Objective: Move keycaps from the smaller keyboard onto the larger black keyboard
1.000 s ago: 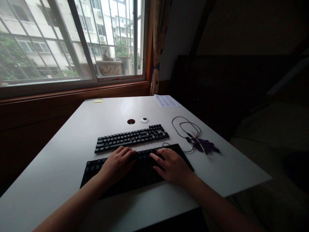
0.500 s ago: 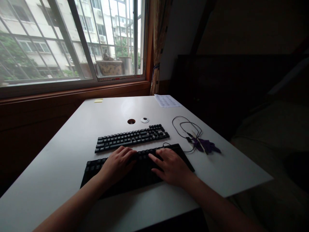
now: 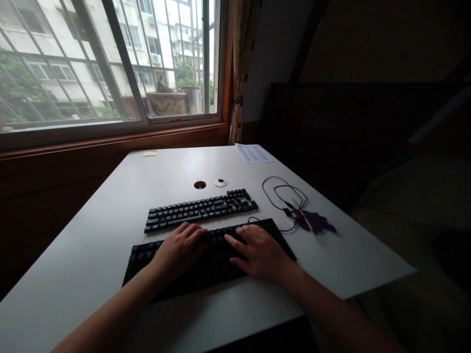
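Observation:
A black keyboard (image 3: 217,272) lies on the white table, slightly slanted, its keys showing at the left end and along the far side; its middle is too dark to make out. Over its left-centre part is my left hand (image 3: 180,247), fingers bent toward the far row, the thumb apart from them; the fingertips are partly hidden. My right hand (image 3: 263,252) rests over the right part, fingers spread and forefinger reaching toward the far keys. I see nothing held in either. Just behind, black keycaps (image 3: 200,210) stand in keyboard-like rows, with white gaps at the right.
A thin black cable (image 3: 265,193) loops to the right, near a purple cloth (image 3: 314,221) with a pale stick (image 3: 308,221). Farther back are a round hole (image 3: 200,185), a white ring-shaped cover (image 3: 221,183), printed paper (image 3: 255,153) and a yellow note (image 3: 150,153).
My right hand has shifted very slightly to the left over the keyboard. My left hand and the objects on the table look the same.

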`<state>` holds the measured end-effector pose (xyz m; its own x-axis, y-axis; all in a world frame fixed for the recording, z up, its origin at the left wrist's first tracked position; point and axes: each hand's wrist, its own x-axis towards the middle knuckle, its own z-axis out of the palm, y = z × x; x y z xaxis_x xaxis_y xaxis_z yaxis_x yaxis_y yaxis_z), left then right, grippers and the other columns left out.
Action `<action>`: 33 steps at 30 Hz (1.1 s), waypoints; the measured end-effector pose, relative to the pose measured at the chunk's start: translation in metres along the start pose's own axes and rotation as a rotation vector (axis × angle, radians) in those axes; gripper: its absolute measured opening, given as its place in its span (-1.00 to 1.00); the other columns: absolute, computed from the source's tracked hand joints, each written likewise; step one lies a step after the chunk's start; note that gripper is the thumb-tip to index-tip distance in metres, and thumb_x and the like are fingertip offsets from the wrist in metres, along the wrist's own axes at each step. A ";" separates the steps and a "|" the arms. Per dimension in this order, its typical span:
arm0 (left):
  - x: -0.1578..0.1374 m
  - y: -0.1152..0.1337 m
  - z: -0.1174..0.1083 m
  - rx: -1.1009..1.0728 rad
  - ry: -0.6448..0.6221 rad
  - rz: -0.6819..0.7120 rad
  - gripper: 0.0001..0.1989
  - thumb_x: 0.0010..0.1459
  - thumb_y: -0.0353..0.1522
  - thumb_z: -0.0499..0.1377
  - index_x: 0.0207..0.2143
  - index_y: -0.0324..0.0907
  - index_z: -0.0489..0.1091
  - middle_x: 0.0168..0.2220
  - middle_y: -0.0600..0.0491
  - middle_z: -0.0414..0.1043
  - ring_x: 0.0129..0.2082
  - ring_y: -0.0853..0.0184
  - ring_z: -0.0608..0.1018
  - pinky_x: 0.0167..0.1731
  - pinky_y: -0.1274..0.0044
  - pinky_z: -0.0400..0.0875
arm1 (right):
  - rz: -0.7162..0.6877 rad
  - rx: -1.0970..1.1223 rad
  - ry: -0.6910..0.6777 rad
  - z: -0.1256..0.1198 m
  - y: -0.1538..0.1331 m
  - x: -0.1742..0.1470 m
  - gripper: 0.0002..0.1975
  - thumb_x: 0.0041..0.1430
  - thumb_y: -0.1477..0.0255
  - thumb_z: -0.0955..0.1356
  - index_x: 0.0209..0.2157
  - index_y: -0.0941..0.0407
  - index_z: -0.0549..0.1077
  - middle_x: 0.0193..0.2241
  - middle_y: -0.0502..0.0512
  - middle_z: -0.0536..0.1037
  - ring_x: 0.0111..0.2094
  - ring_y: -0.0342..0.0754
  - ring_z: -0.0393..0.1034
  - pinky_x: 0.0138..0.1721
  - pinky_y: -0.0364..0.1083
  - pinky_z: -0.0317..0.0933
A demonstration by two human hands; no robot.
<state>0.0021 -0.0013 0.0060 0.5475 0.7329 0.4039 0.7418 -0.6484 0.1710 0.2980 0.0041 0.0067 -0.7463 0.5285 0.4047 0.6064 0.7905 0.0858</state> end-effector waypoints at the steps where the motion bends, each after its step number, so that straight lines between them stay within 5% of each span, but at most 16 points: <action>1: 0.000 0.000 0.000 0.000 0.000 0.002 -0.68 0.31 -0.36 0.24 0.10 -0.13 0.38 -0.01 -0.03 0.53 -0.04 0.15 0.51 -0.05 0.29 0.54 | -0.004 0.001 -0.001 0.000 0.000 0.000 -0.46 0.37 0.11 0.34 0.26 0.06 0.39 0.04 0.27 0.49 0.00 0.20 0.40 0.10 0.21 0.30; 18: -0.001 -0.002 0.002 0.011 -0.017 0.001 -0.69 0.34 -0.34 0.21 0.11 -0.13 0.37 0.00 -0.03 0.52 -0.03 0.13 0.50 -0.04 0.26 0.54 | -0.016 0.029 0.061 0.003 0.005 -0.009 -0.53 0.41 0.20 0.32 0.26 0.04 0.38 0.11 0.23 0.50 0.07 0.17 0.38 0.18 0.22 0.23; 26: 0.000 -0.001 0.001 0.008 -0.008 0.000 -0.68 0.32 -0.36 0.23 0.10 -0.12 0.39 -0.01 -0.03 0.53 -0.04 0.15 0.52 -0.06 0.29 0.54 | 0.041 0.070 0.118 0.001 0.008 -0.012 -0.55 0.40 0.24 0.33 0.24 0.05 0.40 0.06 0.25 0.51 0.01 0.16 0.44 0.10 0.20 0.35; 33: 0.000 -0.001 0.000 0.008 0.002 0.001 -0.70 0.32 -0.36 0.22 0.09 -0.13 0.39 0.00 -0.04 0.54 -0.04 0.14 0.52 -0.08 0.29 0.56 | 0.076 0.190 0.209 0.002 0.013 -0.015 -0.46 0.40 0.33 0.32 0.34 0.06 0.19 0.04 0.26 0.53 0.02 0.15 0.47 0.06 0.18 0.43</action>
<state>0.0013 -0.0008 0.0061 0.5472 0.7318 0.4063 0.7443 -0.6475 0.1637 0.3166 0.0069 -0.0006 -0.6164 0.5286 0.5837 0.5811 0.8056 -0.1158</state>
